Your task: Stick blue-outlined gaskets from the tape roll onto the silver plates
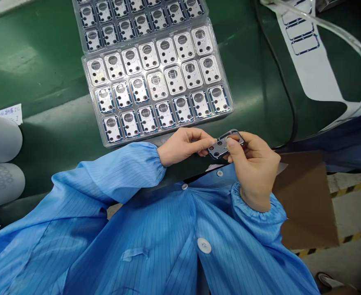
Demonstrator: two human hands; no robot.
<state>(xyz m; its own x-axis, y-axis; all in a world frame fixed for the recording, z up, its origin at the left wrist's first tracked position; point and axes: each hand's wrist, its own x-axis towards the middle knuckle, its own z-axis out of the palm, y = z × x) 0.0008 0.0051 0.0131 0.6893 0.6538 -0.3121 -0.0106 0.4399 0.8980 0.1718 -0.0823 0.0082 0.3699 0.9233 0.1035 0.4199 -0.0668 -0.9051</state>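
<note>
Close to my chest, at the table's front edge, both hands hold one small flat metal plate (219, 148) with rounded corners, round holes and a dark blue rim. My left hand (188, 144) pinches its left end between thumb and fingers. Around the right end, my right hand (250, 159) is closed, with the thumb pressed on the upper face. Just beyond my hands lies a clear plastic tray (95, 141) filled with rows of similar plates. Blue rims show on the plates in its nearer rows; several plates farther back look plain silver.
A second filled tray (90, 48) adjoins the first at the back. On the right, a white backing strip (317, 78) bears blue frame outlines, near a black cable (278, 69) and a clear hose (352, 39). White rolls (2, 139) stand left; a brown cardboard piece (306, 200) is lower right.
</note>
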